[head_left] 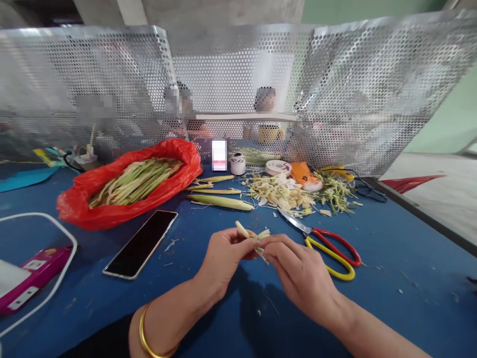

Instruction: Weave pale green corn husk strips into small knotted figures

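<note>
Pale strips of dried plant leaf (243, 229) are pinched between my two hands above the blue table (208, 318). My left hand (228, 253) holds them from the left, thumb and fingers pressed together. From the right, my right hand (298, 268) grips the same strips with bent fingers; its fingertips are partly hidden. Scissors (311, 231) with one red and one yellow handle lie just beyond my right hand, blades pointing away to the left. Past my hands, a thicker green-yellow leaf bundle (223, 201) and thinner strips (216, 191) lie flat.
A red plastic bag (186, 154) of long leaves stands at left, with a dark-screened phone (141, 243) before it. A purple power strip (44, 271) lies far left. Behind are leaf scraps (283, 191), a tape roll (278, 167), a thread spool (237, 164) and a perforated metal screen (238, 74).
</note>
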Demonstrator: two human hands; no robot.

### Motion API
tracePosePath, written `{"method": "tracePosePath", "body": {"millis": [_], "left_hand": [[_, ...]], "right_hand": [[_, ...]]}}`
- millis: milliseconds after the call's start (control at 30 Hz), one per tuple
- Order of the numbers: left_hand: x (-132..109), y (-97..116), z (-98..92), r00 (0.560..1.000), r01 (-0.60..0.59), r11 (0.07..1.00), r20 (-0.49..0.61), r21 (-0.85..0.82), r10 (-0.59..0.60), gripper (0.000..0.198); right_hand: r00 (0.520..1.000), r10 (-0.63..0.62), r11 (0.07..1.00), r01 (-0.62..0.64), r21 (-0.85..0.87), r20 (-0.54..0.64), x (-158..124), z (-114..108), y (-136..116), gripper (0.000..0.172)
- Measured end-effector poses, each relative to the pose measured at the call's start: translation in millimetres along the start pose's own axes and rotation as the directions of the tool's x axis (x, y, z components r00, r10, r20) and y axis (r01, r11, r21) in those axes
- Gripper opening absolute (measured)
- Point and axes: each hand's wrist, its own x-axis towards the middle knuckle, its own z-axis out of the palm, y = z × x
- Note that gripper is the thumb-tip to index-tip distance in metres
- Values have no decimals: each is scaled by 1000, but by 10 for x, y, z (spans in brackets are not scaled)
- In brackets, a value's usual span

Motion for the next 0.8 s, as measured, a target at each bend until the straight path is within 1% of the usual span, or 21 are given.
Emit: {"method": "tracePosePath", "body": {"millis": [33, 67, 133, 267, 333, 467, 567, 667, 733, 800], "left_hand": [[0, -10, 0, 1000, 3, 1000, 1, -7, -3, 17], [0, -20, 1, 1000, 6, 1000, 0, -13, -6, 17], [-5, -36, 5, 1000, 17, 1000, 0, -26, -17, 17], [-30, -46, 29, 1000, 28, 998, 0, -56, -28, 17], [-40, -46, 42, 1000, 19, 998, -8, -66, -20, 16], [-30, -50, 38, 1000, 7, 998, -10, -57, -8, 14], [-12, -38, 13, 1000, 21, 998, 0, -56, -21, 17], [-13, -4, -3, 999, 41, 997, 8, -70, -40, 20], [-23, 19, -4, 999, 45, 997, 27, -70, -43, 21], [-33, 31, -1, 997, 47, 997, 60, -57, -43, 20]], "right_hand": [[999, -34, 999, 34, -26, 13, -3, 13, 7, 18], [999, -42, 998, 44, -43, 25, -5, 25, 12, 18], [999, 4, 999, -3, -36, 37, -8, 46, 9, 18], [982, 182, 977, -186, 107, 42, -20, 82, -41, 18], [971, 233, 958, -238, 160, 45, -27, 102, -62, 18], [967, 247, 943, -254, 214, 59, -36, 126, -61, 19], [959, 281, 912, -273, 307, 18, -39, 110, -37, 17], [924, 381, 834, -325, 445, -39, -30, 84, -2, 16], [882, 469, 766, -375, 522, -55, -13, 68, 26, 16], [836, 546, 708, -425, 564, -54, 12, 52, 54, 16]]}}
